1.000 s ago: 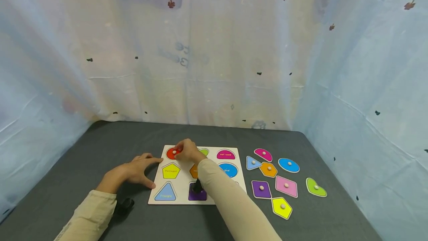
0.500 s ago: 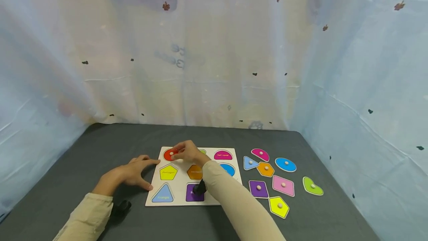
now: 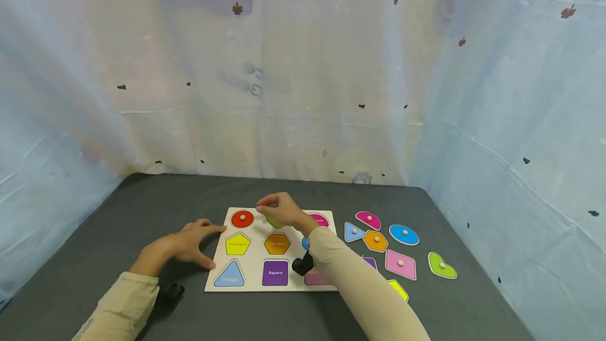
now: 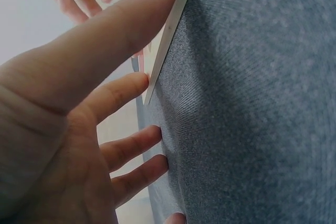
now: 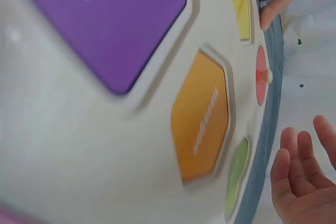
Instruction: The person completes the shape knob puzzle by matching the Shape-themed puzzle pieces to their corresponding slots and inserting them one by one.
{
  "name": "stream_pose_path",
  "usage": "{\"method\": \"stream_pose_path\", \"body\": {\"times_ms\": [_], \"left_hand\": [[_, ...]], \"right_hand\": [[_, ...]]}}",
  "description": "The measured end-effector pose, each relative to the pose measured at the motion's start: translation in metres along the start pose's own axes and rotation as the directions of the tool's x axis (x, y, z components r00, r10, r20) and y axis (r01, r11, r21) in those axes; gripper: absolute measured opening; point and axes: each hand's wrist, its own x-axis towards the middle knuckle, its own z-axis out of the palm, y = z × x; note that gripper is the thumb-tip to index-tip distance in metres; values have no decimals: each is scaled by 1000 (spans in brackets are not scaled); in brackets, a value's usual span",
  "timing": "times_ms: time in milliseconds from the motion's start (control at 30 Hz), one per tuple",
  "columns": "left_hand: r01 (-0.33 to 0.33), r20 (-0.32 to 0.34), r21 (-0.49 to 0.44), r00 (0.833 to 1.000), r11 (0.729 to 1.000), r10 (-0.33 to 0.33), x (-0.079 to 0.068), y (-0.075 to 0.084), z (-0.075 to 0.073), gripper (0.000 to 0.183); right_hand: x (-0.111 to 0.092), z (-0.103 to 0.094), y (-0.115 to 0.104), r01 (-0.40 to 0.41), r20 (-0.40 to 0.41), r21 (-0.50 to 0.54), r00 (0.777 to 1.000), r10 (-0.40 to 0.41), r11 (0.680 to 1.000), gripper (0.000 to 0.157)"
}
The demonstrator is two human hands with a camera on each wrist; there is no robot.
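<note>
A white shape-puzzle board (image 3: 303, 228) lies on the dark table, printed with coloured shapes. My left hand (image 3: 189, 242) rests against its left edge, thumb and index finger spread; in the left wrist view the thumb (image 4: 121, 30) touches the board's side. A red circle piece (image 3: 242, 219) with a small knob sits in the board's upper left slot. My right hand (image 3: 284, 210) is over the top of the board, beside the circle, partly covering the green heart slot (image 3: 274, 222). In the right wrist view the fingers (image 5: 300, 156) hold nothing.
Loose knobbed pieces lie right of the board: a magenta half round (image 3: 368, 220), blue triangle (image 3: 351, 232), orange hexagon (image 3: 375, 241), blue oval (image 3: 404, 234), pink piece (image 3: 400, 264) and green heart (image 3: 442, 266). The right sleeve (image 3: 362, 283) partly hides purple and yellow pieces. Patterned curtains surround the table.
My right hand has let go of the red circle piece and moved off to the right, leaving it in the board. My left hand stays at the board's edge.
</note>
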Motion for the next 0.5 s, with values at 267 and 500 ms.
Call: {"method": "stream_pose_path", "body": {"times_ms": [267, 500], "left_hand": [[-42, -15, -1, 999, 999, 42, 0, 0, 1, 94], [-48, -24, 8, 999, 999, 48, -1, -1, 0, 95]], "right_hand": [[-19, -27, 2, 85, -24, -53, 996, -86, 995, 30], [-30, -44, 6, 118, -26, -99, 992, -121, 988, 30]]}}
